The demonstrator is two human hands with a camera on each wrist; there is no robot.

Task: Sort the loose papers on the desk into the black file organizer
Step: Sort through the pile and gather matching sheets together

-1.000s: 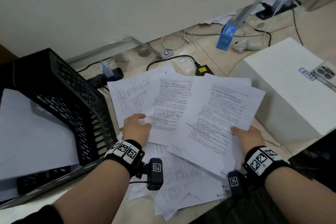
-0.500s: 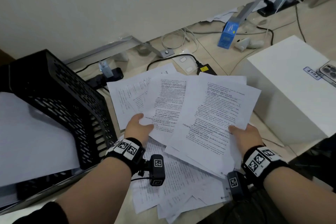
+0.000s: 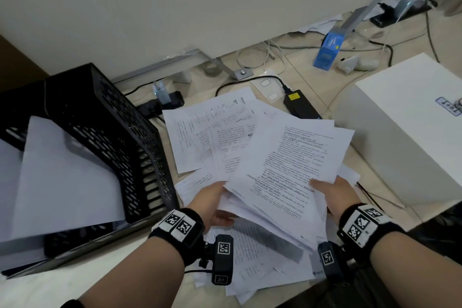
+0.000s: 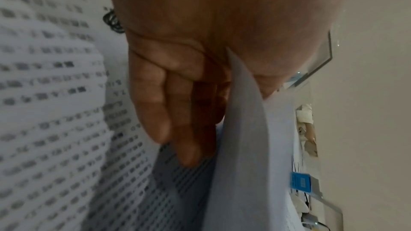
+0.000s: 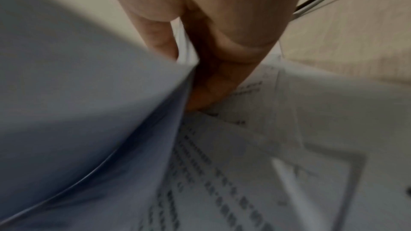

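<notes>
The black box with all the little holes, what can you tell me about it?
The black file organizer sits on the desk's left side, beside the scattered papers. It looks like hard plastic or metal, with walls full of small slots and holes, like mesh. Its top slopes down toward the front. Plain white sheets already lie in it and stick out past its open side. Neither hand touches it: the left hand and the right hand both hold a stack of printed papers to its right.
</notes>
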